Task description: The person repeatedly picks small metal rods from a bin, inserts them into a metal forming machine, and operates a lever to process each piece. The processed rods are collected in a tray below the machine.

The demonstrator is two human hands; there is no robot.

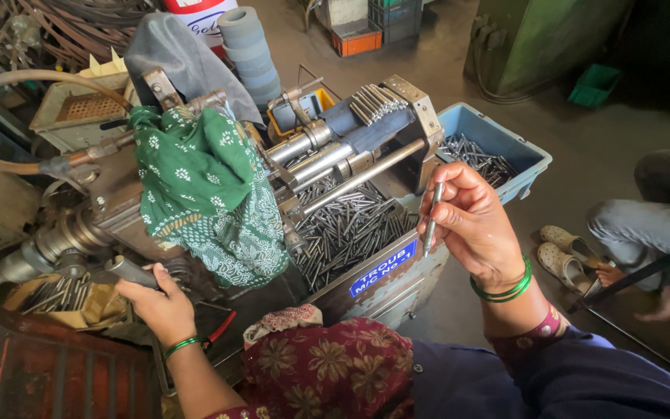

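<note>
The right hand (471, 225) is raised over the machine's metal tray (397, 291), its fingers (445, 203) closed around a single thin metal pin (433, 219) held nearly upright, tip pointing down. Below and to the left of it, the tray holds a loose heap of similar pins (347, 233), lying in all directions. More pins sit in a blue plastic bin (498, 136) just beyond the machine's far end, and a neat row of them rests on top of the machine's frame (378, 101).

The left hand (157, 299) is low on the near left side, fingers wrapped around a grey lever handle (129, 271) that sticks out from the machine's round spindle housing (71, 237). A green patterned cloth (207, 194) is draped over the middle of the machine, hanging down between the two hands. Both wrists carry green bangles (505, 291).

At the right edge another person's legs (661, 225) and sandalled feet show on the floor, well apart from the hands.
</note>
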